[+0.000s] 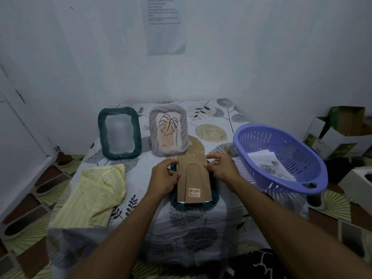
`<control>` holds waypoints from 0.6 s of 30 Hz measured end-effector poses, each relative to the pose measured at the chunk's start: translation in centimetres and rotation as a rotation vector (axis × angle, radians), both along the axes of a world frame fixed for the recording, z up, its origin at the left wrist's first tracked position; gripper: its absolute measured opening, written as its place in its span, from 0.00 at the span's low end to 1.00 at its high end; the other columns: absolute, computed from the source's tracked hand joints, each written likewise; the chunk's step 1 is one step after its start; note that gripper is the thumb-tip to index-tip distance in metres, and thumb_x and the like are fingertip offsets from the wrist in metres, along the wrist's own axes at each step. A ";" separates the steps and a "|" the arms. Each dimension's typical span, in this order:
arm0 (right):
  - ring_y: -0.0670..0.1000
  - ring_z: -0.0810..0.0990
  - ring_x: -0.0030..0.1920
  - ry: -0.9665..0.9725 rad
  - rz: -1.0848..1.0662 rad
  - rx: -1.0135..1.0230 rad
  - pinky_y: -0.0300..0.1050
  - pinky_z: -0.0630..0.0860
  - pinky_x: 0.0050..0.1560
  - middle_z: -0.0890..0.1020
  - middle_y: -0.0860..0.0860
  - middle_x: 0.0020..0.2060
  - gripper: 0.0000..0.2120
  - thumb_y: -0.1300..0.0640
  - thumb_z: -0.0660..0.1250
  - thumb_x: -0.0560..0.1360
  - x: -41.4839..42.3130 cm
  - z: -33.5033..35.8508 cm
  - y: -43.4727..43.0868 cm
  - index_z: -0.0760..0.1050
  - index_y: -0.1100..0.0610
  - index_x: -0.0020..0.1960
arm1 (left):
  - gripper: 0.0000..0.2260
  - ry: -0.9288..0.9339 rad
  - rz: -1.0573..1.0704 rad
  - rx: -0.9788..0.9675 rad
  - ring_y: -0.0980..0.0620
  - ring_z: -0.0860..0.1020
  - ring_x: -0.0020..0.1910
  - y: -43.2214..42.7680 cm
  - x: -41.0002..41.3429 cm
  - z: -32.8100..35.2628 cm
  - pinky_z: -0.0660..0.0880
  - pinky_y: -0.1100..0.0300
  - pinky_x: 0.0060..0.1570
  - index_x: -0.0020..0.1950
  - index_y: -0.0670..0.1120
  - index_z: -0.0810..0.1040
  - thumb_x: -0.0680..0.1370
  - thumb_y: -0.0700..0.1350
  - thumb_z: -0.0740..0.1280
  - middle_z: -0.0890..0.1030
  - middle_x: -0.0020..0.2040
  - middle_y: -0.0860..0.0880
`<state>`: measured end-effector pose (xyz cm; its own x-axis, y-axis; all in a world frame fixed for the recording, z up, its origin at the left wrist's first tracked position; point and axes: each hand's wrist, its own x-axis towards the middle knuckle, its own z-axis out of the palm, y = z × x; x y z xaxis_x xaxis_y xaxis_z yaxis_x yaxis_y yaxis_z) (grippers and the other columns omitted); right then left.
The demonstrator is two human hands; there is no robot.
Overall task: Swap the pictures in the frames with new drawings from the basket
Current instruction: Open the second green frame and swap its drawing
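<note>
A dark green picture frame (pixel 193 206) lies face down in the middle of the tabletop (pixel 201 228), which is covered with a leaf-patterned cloth. Its brown cardboard backing board (pixel 194 178) faces up, with a fold-out stand and a barcode sticker (pixel 194 192) near the close edge. The left hand (pixel 164 177) grips the board's left edge with curled fingers, thumb on top. The right hand (pixel 220 168) pinches the board's upper right corner between thumb and fingertips.

Behind, two frames stand upright side by side: a second dark green frame (pixel 103 135) with a blurred picture, and a grey frame (pixel 154 135) holding a leaf drawing (pixel 168 127). A purple plastic basket (pixel 259 137) sits on the right, just beside the right hand, with drawings (pixel 269 168) inside. A yellow striped cloth (pixel 94 192) lies crumpled on the left.
</note>
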<state>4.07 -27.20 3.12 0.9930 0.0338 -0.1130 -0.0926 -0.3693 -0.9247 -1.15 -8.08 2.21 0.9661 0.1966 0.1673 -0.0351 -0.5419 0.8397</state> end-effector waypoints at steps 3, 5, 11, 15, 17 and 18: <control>0.52 0.81 0.44 0.009 0.017 -0.032 0.46 0.78 0.46 0.83 0.54 0.39 0.14 0.63 0.70 0.74 0.1 0.1 0.0 0.77 0.56 0.59 | 0.16 0.009 -0.014 0.005 0.62 0.77 0.33 0.1 0.0 0.0 0.71 0.76 0.31 0.60 0.43 0.79 0.73 0.32 0.69 0.82 0.45 0.46; 0.53 0.82 0.45 0.006 0.026 -0.052 0.46 0.78 0.47 0.83 0.55 0.39 0.14 0.63 0.70 0.74 0.2 0.2 0.0 0.77 0.57 0.60 | 0.17 0.021 -0.026 0.018 0.61 0.78 0.36 0.0 0.0 0.0 0.72 0.75 0.32 0.61 0.43 0.78 0.73 0.33 0.70 0.81 0.51 0.46; 0.55 0.83 0.47 -0.007 0.075 -0.125 0.44 0.78 0.47 0.85 0.58 0.43 0.17 0.63 0.70 0.75 0.5 0.1 0.0 0.76 0.59 0.63 | 0.16 0.010 -0.052 0.091 0.56 0.80 0.42 0.2 0.0 -0.1 0.75 0.68 0.43 0.59 0.44 0.78 0.72 0.35 0.72 0.78 0.59 0.47; 0.55 0.83 0.46 -0.038 0.093 -0.196 0.49 0.80 0.50 0.85 0.59 0.42 0.15 0.63 0.70 0.75 0.5 -0.3 0.0 0.77 0.60 0.61 | 0.18 0.006 -0.051 0.186 0.57 0.78 0.44 0.4 0.0 -0.1 0.72 0.69 0.47 0.60 0.43 0.79 0.71 0.37 0.73 0.81 0.56 0.46; 0.53 0.81 0.40 -0.088 0.112 -0.293 0.49 0.78 0.46 0.84 0.57 0.38 0.11 0.62 0.69 0.75 0.6 -0.6 0.1 0.79 0.60 0.57 | 0.19 0.005 -0.055 0.230 0.57 0.77 0.47 0.4 -0.1 -0.1 0.71 0.68 0.50 0.62 0.42 0.79 0.71 0.38 0.74 0.82 0.56 0.45; 0.52 0.78 0.37 -0.108 0.123 -0.338 0.46 0.76 0.42 0.82 0.56 0.36 0.09 0.62 0.69 0.75 0.6 -0.7 0.2 0.80 0.60 0.55 | 0.19 0.003 -0.056 0.246 0.57 0.77 0.47 0.3 -0.1 -0.1 0.71 0.68 0.51 0.62 0.42 0.79 0.71 0.39 0.73 0.82 0.55 0.45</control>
